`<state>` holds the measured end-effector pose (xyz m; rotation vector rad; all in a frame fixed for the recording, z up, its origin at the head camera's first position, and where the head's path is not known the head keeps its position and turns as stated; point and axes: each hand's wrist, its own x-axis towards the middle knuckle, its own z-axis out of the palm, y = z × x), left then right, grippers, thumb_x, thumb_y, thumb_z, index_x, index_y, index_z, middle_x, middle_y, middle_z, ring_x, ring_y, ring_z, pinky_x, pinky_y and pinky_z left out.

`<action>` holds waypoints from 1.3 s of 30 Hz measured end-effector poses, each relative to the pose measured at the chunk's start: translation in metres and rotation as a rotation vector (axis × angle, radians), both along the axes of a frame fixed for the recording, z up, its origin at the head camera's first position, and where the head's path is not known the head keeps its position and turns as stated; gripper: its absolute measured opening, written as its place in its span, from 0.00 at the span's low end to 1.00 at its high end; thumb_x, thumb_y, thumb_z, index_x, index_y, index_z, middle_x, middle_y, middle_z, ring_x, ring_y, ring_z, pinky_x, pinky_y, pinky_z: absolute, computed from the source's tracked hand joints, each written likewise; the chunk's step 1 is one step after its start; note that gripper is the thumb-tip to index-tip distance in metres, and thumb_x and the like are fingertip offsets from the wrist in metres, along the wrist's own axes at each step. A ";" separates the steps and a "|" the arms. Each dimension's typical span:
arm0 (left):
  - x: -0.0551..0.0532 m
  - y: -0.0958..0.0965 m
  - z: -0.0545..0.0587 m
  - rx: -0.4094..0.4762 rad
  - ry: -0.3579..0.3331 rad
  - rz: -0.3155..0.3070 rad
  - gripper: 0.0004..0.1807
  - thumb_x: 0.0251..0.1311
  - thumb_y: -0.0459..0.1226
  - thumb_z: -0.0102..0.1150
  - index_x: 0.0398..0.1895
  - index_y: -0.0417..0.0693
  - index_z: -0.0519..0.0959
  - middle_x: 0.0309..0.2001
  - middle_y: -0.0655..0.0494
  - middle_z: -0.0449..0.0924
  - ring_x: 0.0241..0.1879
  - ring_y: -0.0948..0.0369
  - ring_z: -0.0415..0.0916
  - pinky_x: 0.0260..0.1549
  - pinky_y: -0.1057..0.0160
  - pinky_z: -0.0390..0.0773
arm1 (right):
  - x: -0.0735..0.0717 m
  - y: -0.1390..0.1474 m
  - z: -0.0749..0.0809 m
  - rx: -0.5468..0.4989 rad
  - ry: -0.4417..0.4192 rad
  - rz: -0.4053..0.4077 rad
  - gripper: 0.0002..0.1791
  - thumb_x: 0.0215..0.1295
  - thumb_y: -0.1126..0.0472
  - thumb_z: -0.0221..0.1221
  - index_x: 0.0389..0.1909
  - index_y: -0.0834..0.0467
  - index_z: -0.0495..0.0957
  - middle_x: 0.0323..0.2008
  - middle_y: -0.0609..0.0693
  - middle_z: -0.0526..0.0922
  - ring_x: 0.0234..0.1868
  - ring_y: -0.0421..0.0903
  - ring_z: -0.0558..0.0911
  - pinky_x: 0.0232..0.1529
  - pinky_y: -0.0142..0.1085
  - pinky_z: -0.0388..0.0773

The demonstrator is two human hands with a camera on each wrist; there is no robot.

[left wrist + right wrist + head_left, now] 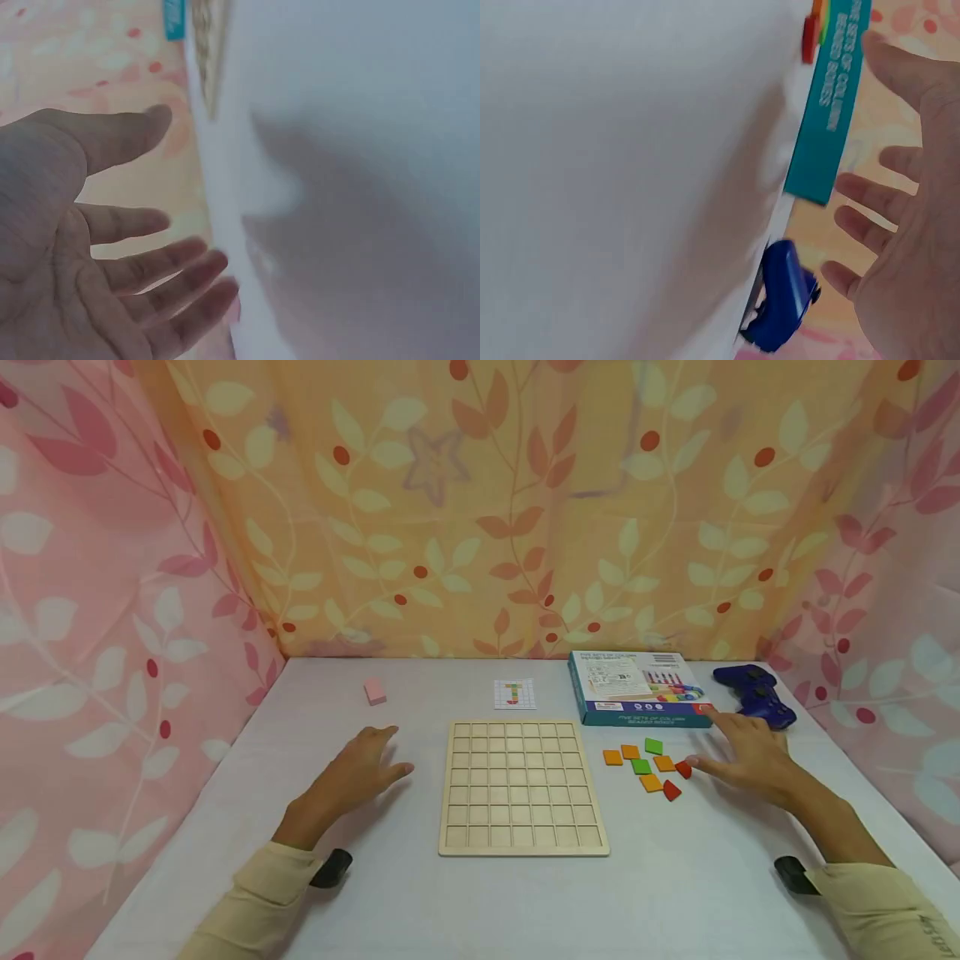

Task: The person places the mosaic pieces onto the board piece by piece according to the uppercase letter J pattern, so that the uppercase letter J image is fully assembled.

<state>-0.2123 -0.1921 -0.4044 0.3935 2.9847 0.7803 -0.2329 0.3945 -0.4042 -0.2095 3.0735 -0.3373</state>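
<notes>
My left hand (pixel 358 770) hovers over the table left of a wooden grid board (pixel 523 789), fingers spread and holding nothing. In the left wrist view the same hand (pixel 112 247) shows its palm and loosely bent fingers. On the other side, my right hand (pixel 750 756) hangs above the table beside the coloured tiles, also holding nothing. Orange tiles (pixel 651 783), green tiles (pixel 654 747) and two red quarter-round tiles (pixel 672 791) lie loose right of the board. The right thumb overlaps one red tile in the head view; contact cannot be told.
Behind the board lies a pattern card (pixel 514 694) with a J-shaped figure. A pink block (pixel 374 691) sits at the back left. At the back right are a flat game box (pixel 637 689) and a blue game controller (pixel 756 695). Patterned curtains (pixel 480 510) surround the table.
</notes>
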 end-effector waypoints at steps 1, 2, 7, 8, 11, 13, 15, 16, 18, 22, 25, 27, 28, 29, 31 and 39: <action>-0.001 0.003 0.000 0.046 -0.030 -0.004 0.40 0.70 0.47 0.66 0.76 0.30 0.66 0.65 0.30 0.74 0.64 0.37 0.75 0.63 0.35 0.79 | 0.000 -0.005 0.000 0.003 -0.001 0.012 0.60 0.63 0.27 0.62 0.83 0.61 0.53 0.75 0.78 0.60 0.70 0.81 0.54 0.62 0.85 0.52; -0.001 0.007 0.001 0.085 -0.051 -0.014 0.39 0.70 0.46 0.67 0.74 0.30 0.69 0.63 0.31 0.76 0.61 0.39 0.77 0.61 0.38 0.81 | -0.001 -0.011 0.000 0.001 -0.001 0.030 0.58 0.63 0.28 0.63 0.82 0.62 0.57 0.74 0.77 0.62 0.70 0.81 0.55 0.63 0.84 0.53; -0.003 0.027 0.001 0.202 -0.143 -0.048 0.35 0.65 0.40 0.73 0.70 0.30 0.73 0.55 0.39 0.82 0.55 0.46 0.82 0.53 0.47 0.86 | -0.005 -0.044 -0.003 -0.041 -0.009 0.117 0.45 0.65 0.35 0.67 0.74 0.59 0.72 0.69 0.72 0.74 0.69 0.75 0.63 0.65 0.81 0.59; -0.004 0.031 0.000 0.210 -0.154 -0.054 0.36 0.64 0.39 0.74 0.70 0.30 0.74 0.54 0.40 0.83 0.54 0.47 0.82 0.53 0.48 0.86 | -0.007 -0.051 -0.003 -0.057 -0.007 0.137 0.43 0.65 0.37 0.67 0.73 0.59 0.74 0.68 0.71 0.76 0.68 0.74 0.65 0.65 0.79 0.61; -0.007 0.044 -0.003 0.228 -0.172 -0.064 0.36 0.62 0.39 0.75 0.69 0.29 0.75 0.52 0.42 0.83 0.53 0.49 0.81 0.52 0.50 0.85 | -0.010 -0.068 -0.005 -0.098 -0.002 0.189 0.37 0.65 0.41 0.69 0.69 0.58 0.79 0.65 0.66 0.80 0.65 0.68 0.70 0.64 0.75 0.67; -0.009 0.052 -0.005 0.237 -0.173 -0.069 0.36 0.61 0.38 0.76 0.68 0.28 0.75 0.51 0.42 0.83 0.51 0.50 0.81 0.51 0.51 0.85 | -0.012 -0.077 -0.005 -0.120 -0.006 0.215 0.34 0.66 0.44 0.70 0.67 0.57 0.80 0.64 0.64 0.81 0.64 0.65 0.71 0.62 0.71 0.70; -0.009 0.058 -0.007 0.245 -0.172 -0.071 0.37 0.59 0.38 0.76 0.68 0.27 0.74 0.50 0.43 0.82 0.49 0.52 0.79 0.49 0.52 0.84 | -0.013 -0.085 -0.006 -0.137 -0.016 0.232 0.31 0.66 0.45 0.70 0.66 0.57 0.82 0.64 0.62 0.82 0.63 0.64 0.71 0.61 0.69 0.71; -0.009 0.060 -0.008 0.248 -0.176 -0.064 0.38 0.58 0.37 0.77 0.68 0.27 0.74 0.49 0.44 0.82 0.48 0.53 0.79 0.48 0.53 0.83 | -0.014 -0.088 -0.006 -0.140 -0.021 0.240 0.30 0.67 0.46 0.70 0.65 0.56 0.83 0.64 0.61 0.82 0.64 0.64 0.71 0.62 0.69 0.70; -0.009 0.063 -0.010 0.252 -0.182 -0.062 0.37 0.56 0.36 0.77 0.66 0.27 0.75 0.46 0.46 0.81 0.45 0.54 0.76 0.45 0.56 0.81 | -0.015 -0.094 -0.007 -0.146 -0.027 0.249 0.26 0.68 0.48 0.69 0.63 0.55 0.84 0.62 0.59 0.84 0.63 0.62 0.72 0.63 0.67 0.70; -0.008 0.066 -0.012 0.252 -0.184 -0.065 0.30 0.54 0.33 0.78 0.59 0.27 0.79 0.42 0.47 0.79 0.42 0.56 0.72 0.39 0.61 0.76 | -0.018 -0.101 -0.010 -0.134 -0.013 0.284 0.19 0.68 0.54 0.70 0.57 0.54 0.88 0.56 0.53 0.87 0.60 0.59 0.74 0.61 0.63 0.69; -0.008 0.066 -0.012 0.246 -0.183 -0.062 0.30 0.53 0.32 0.78 0.58 0.27 0.80 0.41 0.48 0.78 0.42 0.56 0.71 0.38 0.63 0.75 | -0.019 -0.103 -0.012 -0.120 0.010 0.310 0.15 0.67 0.59 0.70 0.54 0.54 0.90 0.51 0.50 0.89 0.55 0.55 0.75 0.55 0.56 0.71; -0.007 0.067 -0.011 0.245 -0.185 -0.052 0.32 0.53 0.31 0.79 0.61 0.27 0.79 0.42 0.49 0.78 0.43 0.56 0.71 0.38 0.63 0.75 | -0.020 -0.104 -0.012 -0.115 0.022 0.319 0.14 0.67 0.61 0.69 0.52 0.55 0.90 0.49 0.49 0.89 0.53 0.54 0.75 0.52 0.53 0.71; -0.007 0.067 -0.010 0.244 -0.187 -0.047 0.32 0.52 0.30 0.79 0.61 0.27 0.78 0.43 0.49 0.78 0.43 0.56 0.71 0.38 0.63 0.76 | -0.020 -0.104 -0.012 -0.112 0.028 0.322 0.14 0.66 0.62 0.69 0.52 0.55 0.90 0.49 0.49 0.89 0.52 0.53 0.75 0.51 0.52 0.71; -0.006 0.067 -0.010 0.242 -0.189 -0.044 0.33 0.52 0.30 0.79 0.62 0.27 0.78 0.43 0.49 0.78 0.43 0.56 0.71 0.38 0.63 0.76 | -0.021 -0.105 -0.012 -0.109 0.033 0.323 0.14 0.66 0.62 0.69 0.52 0.55 0.91 0.48 0.49 0.89 0.52 0.53 0.75 0.51 0.52 0.71; -0.006 0.067 -0.009 0.240 -0.193 -0.037 0.32 0.52 0.29 0.79 0.61 0.28 0.78 0.43 0.48 0.77 0.43 0.55 0.71 0.37 0.63 0.76 | -0.021 -0.105 -0.012 -0.111 0.036 0.323 0.14 0.66 0.62 0.69 0.52 0.56 0.90 0.48 0.49 0.89 0.51 0.53 0.75 0.51 0.51 0.71; -0.005 0.066 -0.012 0.244 -0.201 -0.031 0.30 0.53 0.29 0.79 0.59 0.28 0.78 0.43 0.48 0.77 0.42 0.56 0.72 0.36 0.64 0.76 | -0.019 -0.113 -0.011 -0.198 -0.003 0.287 0.18 0.68 0.60 0.69 0.57 0.58 0.88 0.49 0.50 0.87 0.52 0.52 0.72 0.50 0.46 0.70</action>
